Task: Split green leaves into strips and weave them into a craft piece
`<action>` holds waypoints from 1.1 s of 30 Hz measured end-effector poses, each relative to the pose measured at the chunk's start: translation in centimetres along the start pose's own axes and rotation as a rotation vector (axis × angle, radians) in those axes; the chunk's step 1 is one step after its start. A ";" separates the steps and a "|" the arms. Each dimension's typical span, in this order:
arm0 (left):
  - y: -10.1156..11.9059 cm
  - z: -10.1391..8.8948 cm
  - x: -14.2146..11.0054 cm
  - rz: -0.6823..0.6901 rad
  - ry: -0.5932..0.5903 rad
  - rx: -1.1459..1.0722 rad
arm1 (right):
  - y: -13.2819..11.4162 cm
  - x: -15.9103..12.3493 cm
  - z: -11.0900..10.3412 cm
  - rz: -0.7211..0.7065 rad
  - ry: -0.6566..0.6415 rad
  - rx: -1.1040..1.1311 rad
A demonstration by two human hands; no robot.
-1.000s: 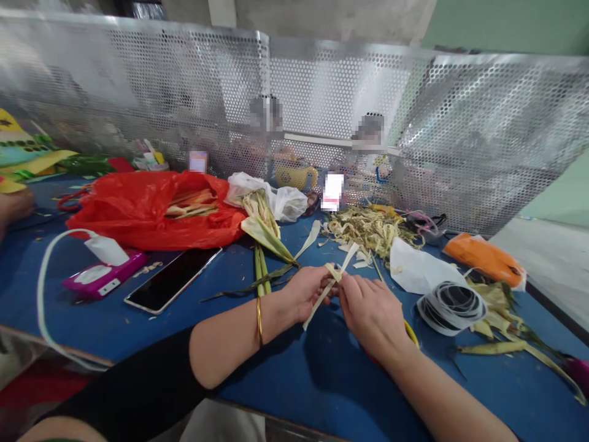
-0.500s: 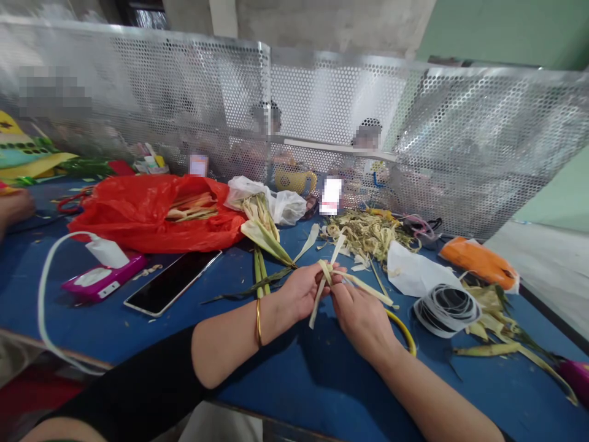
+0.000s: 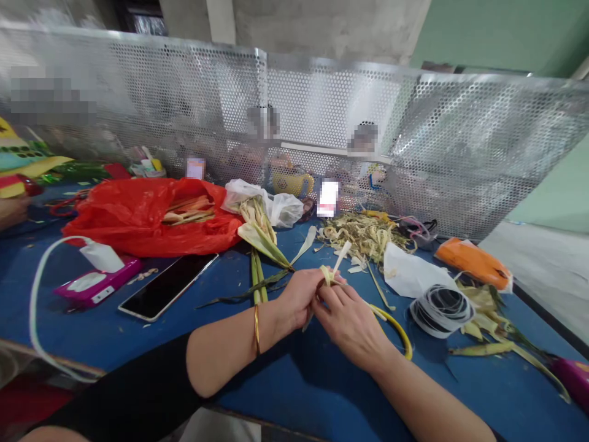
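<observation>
My left hand is closed, pinching a pale husk strip that is wound into a small knot or loop at the fingertips. One end of the strip sticks up and away from me. Against it lies my right hand, its fingers bent round the lower part of the same strip and covering most of it. A yellow curved band shows on the table beside my right wrist. Left of my hands lie green-and-pale husk leaves.
A red plastic bag with husks, a phone and a purple power strip lie left. Shredded husk, a white wire coil and an orange packet lie right. Behind stands a perforated metal screen. A co-worker's hand is far left.
My right hand has moved up and left over the strip, its fingers now covering the hanging end. The view has shifted slightly. The co-worker's hand has come further in.
</observation>
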State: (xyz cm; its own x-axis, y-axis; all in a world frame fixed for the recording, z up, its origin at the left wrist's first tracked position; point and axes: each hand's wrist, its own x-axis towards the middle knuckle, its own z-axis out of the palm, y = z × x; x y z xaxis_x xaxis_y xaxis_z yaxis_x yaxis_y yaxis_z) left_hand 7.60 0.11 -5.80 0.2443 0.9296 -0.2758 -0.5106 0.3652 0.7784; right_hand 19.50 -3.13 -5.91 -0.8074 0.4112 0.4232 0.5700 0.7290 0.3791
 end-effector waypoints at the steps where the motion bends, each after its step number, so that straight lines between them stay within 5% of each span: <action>1: -0.3 0.0 -0.1 -0.008 -0.015 0.002 | 0.1 0.0 0.2 -0.017 0.002 0.020; 5: -0.4 0.0 -0.5 0.007 -0.044 -0.001 | 0.8 -0.4 0.3 0.114 0.116 0.197; 9: 0.1 -0.1 -0.5 0.068 -0.005 0.124 | 2.4 -0.8 0.6 0.627 0.310 0.512; 13: 0.2 -0.3 -0.3 0.055 -0.028 0.246 | 3.6 -0.9 1.7 1.047 0.149 1.014; 17: 0.5 -0.5 -0.3 0.013 -0.096 0.287 | 3.5 -0.5 1.9 1.207 0.031 1.352; 22: 0.9 -0.5 -0.5 0.046 -0.198 0.283 | 3.4 0.0 0.8 1.253 0.099 1.522; 27: 0.8 -0.8 0.0 0.135 -0.004 0.330 | 3.3 -0.2 1.2 1.204 0.044 1.439; 33: 1.3 -1.5 0.7 0.220 0.180 0.354 | 3.0 -0.9 1.4 0.646 0.056 1.082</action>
State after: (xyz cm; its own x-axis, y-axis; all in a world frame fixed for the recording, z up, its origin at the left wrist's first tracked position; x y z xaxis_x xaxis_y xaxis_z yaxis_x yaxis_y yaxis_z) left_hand 5.87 1.30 -5.79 -0.0014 0.9885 -0.1511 -0.2130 0.1474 0.9659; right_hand 21.67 -0.53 -6.33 -0.4061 0.8547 0.3235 0.4200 0.4889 -0.7646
